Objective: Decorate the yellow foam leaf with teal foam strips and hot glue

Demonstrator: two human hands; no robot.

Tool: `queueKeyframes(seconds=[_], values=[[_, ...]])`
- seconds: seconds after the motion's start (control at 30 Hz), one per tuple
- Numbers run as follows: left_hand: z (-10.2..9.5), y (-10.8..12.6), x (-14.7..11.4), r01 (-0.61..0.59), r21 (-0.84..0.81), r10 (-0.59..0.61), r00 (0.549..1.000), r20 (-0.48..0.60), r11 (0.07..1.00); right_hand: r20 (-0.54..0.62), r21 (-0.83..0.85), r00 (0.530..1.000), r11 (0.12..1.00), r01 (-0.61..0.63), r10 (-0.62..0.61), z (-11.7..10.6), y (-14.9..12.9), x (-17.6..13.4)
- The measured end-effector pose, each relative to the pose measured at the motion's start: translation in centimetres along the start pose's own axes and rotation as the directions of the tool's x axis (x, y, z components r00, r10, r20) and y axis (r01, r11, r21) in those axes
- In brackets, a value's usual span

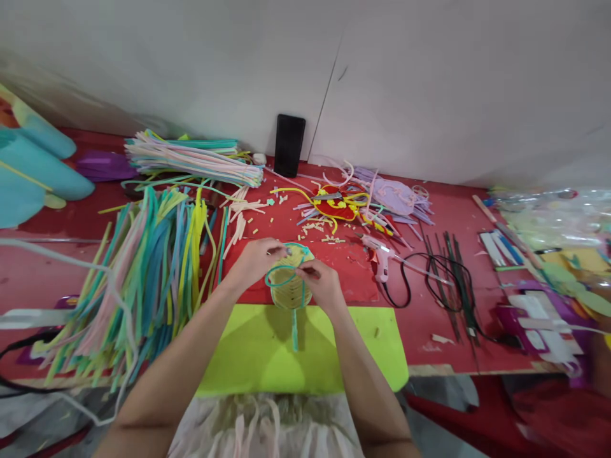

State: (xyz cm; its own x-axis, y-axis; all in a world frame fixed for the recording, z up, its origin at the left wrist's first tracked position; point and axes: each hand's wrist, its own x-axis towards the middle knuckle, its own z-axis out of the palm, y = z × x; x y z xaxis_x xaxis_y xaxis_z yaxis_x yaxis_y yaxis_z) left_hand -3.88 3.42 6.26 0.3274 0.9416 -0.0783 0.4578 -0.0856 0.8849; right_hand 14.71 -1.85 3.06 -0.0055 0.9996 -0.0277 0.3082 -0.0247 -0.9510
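A yellow fan-shaped piece made of rows of pipe cleaners [282, 296] lies in front of me, with a green stem [294, 331] pointing towards me. A teal pipe cleaner [273, 284] curves in a loop over its face, and teal strands run along its top and right side. My right hand [324, 285] pinches the teal pipe cleaner at the right of the fan. At the upper left edge, my left hand [261, 257] is closed, thumb and finger together; what sits between its fingertips is too small to make out. The fan lies partly over a yellow-green mat [267, 356].
To the left lie a large heap of coloured pipe cleaners [157, 273] and a second bundle [191, 159]. A black phone [289, 145] leans against the wall. On the right are a pink glue gun [382, 257] with its cord and dark thin rods [453, 286]. Small cut pieces [315, 227] are scattered behind the fan.
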Motion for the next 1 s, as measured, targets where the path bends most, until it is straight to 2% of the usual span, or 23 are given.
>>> queueKeyframes(seconds=[0.07, 0.13, 0.23, 0.33, 0.53, 0.6, 0.67, 0.73, 0.8, 0.9, 1.0], values=[[0.9, 0.4, 1.2, -0.015, 0.057, 0.01, 0.995, 0.099, 0.998, 0.012, -0.015, 1.0, 1.0, 0.013, -0.013, -0.1, -0.2, 0.1], [1.9, 0.5, 2.0, -0.012, -0.005, 0.012, 0.985, 0.171, 1.0, 0.011, -0.031, 1.0, 0.999, 0.021, -0.021, -0.1, -0.3, 0.1], [2.7, 0.0, 2.5, 0.016, -0.13, 0.011, 0.979, 0.205, 0.991, -0.001, -0.042, 1.0, 0.999, 0.003, -0.003, -0.1, -0.3, 0.0], [2.6, -0.5, 2.6, 0.03, -0.164, 0.013, 0.967, 0.253, 0.986, -0.005, -0.038, 1.0, 0.999, -0.016, 0.015, 0.0, 0.1, -0.2], [2.0, -0.5, 3.2, 0.031, -0.117, 0.013, 0.932, 0.363, 0.993, 0.019, -0.032, 1.0, 0.999, -0.011, 0.012, 0.2, 0.4, -0.2], [2.0, -0.6, 3.5, -0.004, -0.126, 0.049, 0.935, 0.351, 0.992, 0.012, -0.038, 1.0, 0.999, -0.006, 0.007, 0.1, 0.3, -0.1], [2.1, -1.0, 4.0, -0.033, -0.118, 0.066, 0.957, 0.281, 0.992, -0.019, -0.061, 1.0, 0.998, 0.021, -0.022, 0.0, 0.1, -0.1], [2.2, -1.5, 4.4, -0.067, -0.037, 0.073, 0.981, 0.179, 0.997, -0.049, -0.105, 0.998, 0.994, 0.042, -0.048, 0.0, -0.1, -0.3], [2.5, -1.9, 4.8, -0.096, 0.11, 0.082, 0.989, 0.122, 0.989, -0.045, -0.14, 0.998, 0.99, 0.027, -0.034, 0.3, -0.2, -0.8], [3.1, -2.2, 5.1, -0.094, 0.27, 0.061, 0.99, 0.127, 0.958, -0.017, -0.127, 0.999, 0.991, -0.037, 0.035, 1.0, -0.4, -1.7], [3.9, -2.4, 5.2, -0.057, 0.32, 0.017, 0.992, 0.124, 0.946, -0.031, -0.097, 0.997, 0.993, -0.074, 0.072, 1.4, -0.5, -2.2]])
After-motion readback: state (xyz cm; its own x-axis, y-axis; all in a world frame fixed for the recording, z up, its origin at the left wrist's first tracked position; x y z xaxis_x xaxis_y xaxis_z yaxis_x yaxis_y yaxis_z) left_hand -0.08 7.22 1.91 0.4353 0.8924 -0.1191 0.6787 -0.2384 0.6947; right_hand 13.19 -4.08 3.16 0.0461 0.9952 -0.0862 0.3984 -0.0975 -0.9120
